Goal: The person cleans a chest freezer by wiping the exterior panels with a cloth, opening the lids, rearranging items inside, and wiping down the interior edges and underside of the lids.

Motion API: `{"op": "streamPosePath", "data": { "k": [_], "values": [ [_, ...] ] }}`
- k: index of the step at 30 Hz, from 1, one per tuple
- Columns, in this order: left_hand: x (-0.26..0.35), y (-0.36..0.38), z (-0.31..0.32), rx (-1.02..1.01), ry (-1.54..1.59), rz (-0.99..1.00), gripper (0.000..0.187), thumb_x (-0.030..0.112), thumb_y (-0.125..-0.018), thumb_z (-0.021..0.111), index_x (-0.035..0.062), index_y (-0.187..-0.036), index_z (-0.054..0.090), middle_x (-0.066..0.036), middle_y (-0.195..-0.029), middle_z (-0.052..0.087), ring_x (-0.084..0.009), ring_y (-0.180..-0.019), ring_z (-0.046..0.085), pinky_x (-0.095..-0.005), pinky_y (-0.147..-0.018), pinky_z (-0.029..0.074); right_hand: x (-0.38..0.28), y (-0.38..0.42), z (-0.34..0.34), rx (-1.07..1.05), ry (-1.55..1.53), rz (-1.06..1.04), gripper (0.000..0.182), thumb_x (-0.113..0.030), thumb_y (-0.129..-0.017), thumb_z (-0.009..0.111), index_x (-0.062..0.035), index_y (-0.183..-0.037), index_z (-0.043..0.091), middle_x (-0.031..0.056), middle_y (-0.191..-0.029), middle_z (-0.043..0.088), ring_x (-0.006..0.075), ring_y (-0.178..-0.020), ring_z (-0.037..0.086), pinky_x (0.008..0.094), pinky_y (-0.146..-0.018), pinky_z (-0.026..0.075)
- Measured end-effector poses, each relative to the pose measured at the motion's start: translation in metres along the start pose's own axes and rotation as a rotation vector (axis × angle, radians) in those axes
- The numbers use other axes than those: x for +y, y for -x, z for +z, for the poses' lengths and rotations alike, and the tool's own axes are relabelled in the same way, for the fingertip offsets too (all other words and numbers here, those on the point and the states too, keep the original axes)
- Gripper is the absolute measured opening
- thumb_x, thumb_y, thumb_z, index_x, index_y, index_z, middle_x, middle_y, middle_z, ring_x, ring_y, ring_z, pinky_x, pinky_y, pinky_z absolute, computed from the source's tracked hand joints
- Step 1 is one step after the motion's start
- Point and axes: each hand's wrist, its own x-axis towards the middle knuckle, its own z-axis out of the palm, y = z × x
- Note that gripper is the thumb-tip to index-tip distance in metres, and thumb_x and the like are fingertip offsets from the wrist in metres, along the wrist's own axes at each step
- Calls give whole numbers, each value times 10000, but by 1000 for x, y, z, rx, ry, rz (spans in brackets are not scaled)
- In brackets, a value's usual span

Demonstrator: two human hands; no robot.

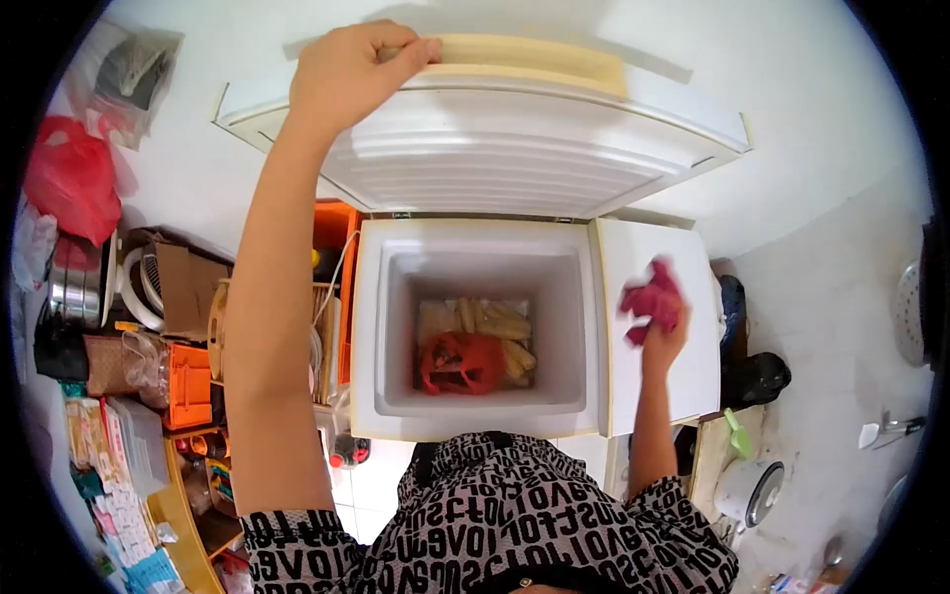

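My left hand is closed on the edge of the raised white freezer lid, near a pale yellow strip along its top. Below the lid, the chest freezer stands uncovered. On its floor lie a red plastic bag and several pale, wrapped packages that I cannot identify. My right hand grips a crumpled dark red cloth above the white surface to the right of the opening. The cloth is slightly blurred.
On the left are an orange crate, a cardboard box and a hanging red bag. To the right, a black bag, a green scoop and a lidded white pot stand near the wall.
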Motion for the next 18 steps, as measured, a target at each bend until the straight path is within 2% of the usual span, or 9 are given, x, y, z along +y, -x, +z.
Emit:
{"op": "streamPosePath", "data": {
  "k": [3, 5, 7, 8, 10, 12, 15, 17, 18],
  "values": [
    [-5, -1, 7, 14, 71, 46, 349, 510, -841, 615, 195, -906, 750, -18, -699, 656, -214, -676, 607, -331, -633, 475, -96, -69, 14, 171, 52, -647, 383, 66, -699, 530, -24, -1058, 629, 214, -1204, 572, 367, -1130, 544, 440, -998, 400],
    [-13, -3, 8, 81, 124, 138, 334, 491, -840, 617, 188, -912, 738, -18, -685, 642, -215, -670, 598, -333, -627, 468, -151, -102, 39, 297, 14, -828, 359, -12, -700, 579, -25, -1053, 642, 216, -1243, 570, 399, -1242, 477, 483, -1069, 329],
    [-14, 0, 4, 5, 8, 43, 314, 394, -900, 596, 84, -852, 587, -8, -785, 677, -177, -609, 533, -302, -610, 431, -178, -134, 81, 272, 124, -839, 388, -61, -677, 592, -51, -1060, 660, 186, -1200, 599, 389, -1232, 485, 492, -1069, 322],
    [-15, -1, 4, 9, 10, 51, 314, 394, -900, 596, 84, -852, 587, -8, -785, 677, -177, -609, 533, -302, -610, 431, -179, -146, 118, 115, -11, -739, 391, -83, -671, 608, -73, -1058, 660, 168, -1132, 622, 372, -1161, 525, 484, -1029, 351],
    [-8, -6, 2, -10, -35, -60, 286, 386, -869, 588, 103, -856, 546, -47, -622, 574, -228, -646, 574, -373, -598, 436, -221, -133, 165, 186, 171, -890, 404, -124, -651, 673, -106, -1054, 648, 115, -1105, 634, 326, -1100, 561, 485, -992, 378],
    [-11, -9, 5, 12, -43, -19, 283, 372, -875, 583, 96, -848, 529, -51, -614, 564, -237, -636, 566, -376, -594, 432, -246, -110, 197, 80, 116, -1016, 412, -149, -642, 714, -124, -1048, 650, 113, -1110, 630, 310, -1112, 567, 502, -1013, 377],
    [-21, -7, 6, 21, -48, 31, 274, 350, -884, 577, 87, -840, 515, -62, -604, 552, -259, -616, 556, -381, -585, 429, -251, -113, 186, -144, 103, -1128, 413, -142, -645, 734, -138, -1051, 656, 110, -1132, 628, 314, -1118, 579, 508, -1036, 384],
    [13, -3, -3, 17, -44, 35, 248, 321, -894, 570, 86, -836, 518, -80, -607, 557, -287, -600, 559, -384, -576, 436, -228, -145, 121, -40, 152, -1064, 391, -113, -652, 715, -132, -1039, 668, 108, -1123, 640, 319, -1105, 586, 479, -1021, 407],
    [15, 0, -3, 31, -31, 35, 248, 321, -894, 570, 86, -836, 518, -80, -607, 557, -287, -600, 559, -384, -576, 436, -207, -158, 100, 45, 173, -978, 363, -76, -696, 623, -93, -1054, 679, 142, -1138, 646, 343, -1145, 569, 429, -984, 444]
  ]
}}
